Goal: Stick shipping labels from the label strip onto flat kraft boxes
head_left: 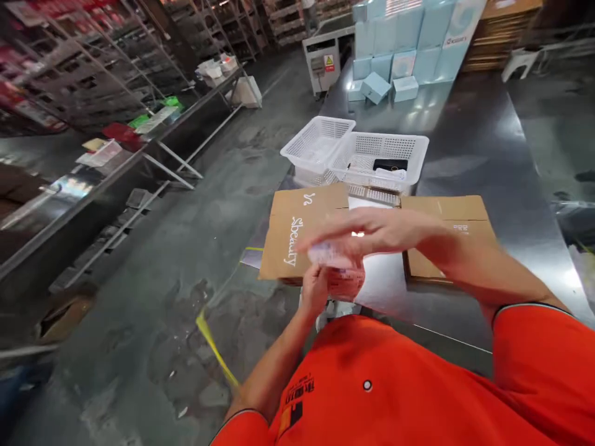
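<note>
My left hand grips a pink printed packet low over the near edge of the steel table. My right hand is motion-blurred just above that packet, fingers stretched toward the left, and a pale blurred piece shows at the fingertips. I cannot tell whether that hand holds it. Behind both hands lies an open cardboard box with spread flaps, one printed with white "Beauty" lettering. White paper shows inside the box.
Two white plastic baskets stand beyond the box on the steel table, one holding a dark item. Light blue cartons are stacked at the far end. Metal shelving runs along the left, and a concrete floor lies below the table edge.
</note>
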Demonstrator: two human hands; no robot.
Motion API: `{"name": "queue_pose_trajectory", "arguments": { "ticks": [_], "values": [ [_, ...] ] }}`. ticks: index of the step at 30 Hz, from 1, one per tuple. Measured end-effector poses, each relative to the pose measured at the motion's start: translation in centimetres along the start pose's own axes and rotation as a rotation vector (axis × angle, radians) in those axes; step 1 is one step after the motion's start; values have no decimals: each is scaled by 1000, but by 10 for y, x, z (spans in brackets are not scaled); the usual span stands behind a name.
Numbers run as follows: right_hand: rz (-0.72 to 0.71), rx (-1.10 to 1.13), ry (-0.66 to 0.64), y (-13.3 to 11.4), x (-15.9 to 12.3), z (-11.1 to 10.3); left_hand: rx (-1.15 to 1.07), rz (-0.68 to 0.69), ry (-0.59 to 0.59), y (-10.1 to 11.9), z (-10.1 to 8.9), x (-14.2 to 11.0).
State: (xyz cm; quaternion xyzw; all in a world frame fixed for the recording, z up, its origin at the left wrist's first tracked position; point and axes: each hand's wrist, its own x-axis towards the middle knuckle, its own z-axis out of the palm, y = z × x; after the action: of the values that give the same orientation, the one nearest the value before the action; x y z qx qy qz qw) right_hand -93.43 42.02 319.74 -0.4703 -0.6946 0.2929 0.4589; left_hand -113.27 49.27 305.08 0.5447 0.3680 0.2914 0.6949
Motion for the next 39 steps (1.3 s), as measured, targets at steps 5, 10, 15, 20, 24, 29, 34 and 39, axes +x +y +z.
{"name": "queue_pose_trajectory", "arguments": {
  "ticks": [5,10,15,20,24,29,34,39],
  "values": [
    [73,-152,-53,23,6,37,-51,-9,19,-16,-39,-52],
    [248,-194,-184,57,9,81,-14,-42,112,-35,-73,-85],
    [254,-73,-179,62,4,104,-284,-192,-73,-8,-88,-100],
    [190,-125,-233,55,-1,123,-95,-20,109,22,-69,-81],
    [167,-286,-136,51,-10,134,96,37,254,18,-57,-62],
    [163,-355,-45,82,13,116,92,-28,165,2,-71,-41],
    [234,-698,87,144,73,71,121,-212,69,-33,-107,-46],
    [338,-1042,47,156,93,63,274,-295,37,-47,-145,-87]
  ]
}}
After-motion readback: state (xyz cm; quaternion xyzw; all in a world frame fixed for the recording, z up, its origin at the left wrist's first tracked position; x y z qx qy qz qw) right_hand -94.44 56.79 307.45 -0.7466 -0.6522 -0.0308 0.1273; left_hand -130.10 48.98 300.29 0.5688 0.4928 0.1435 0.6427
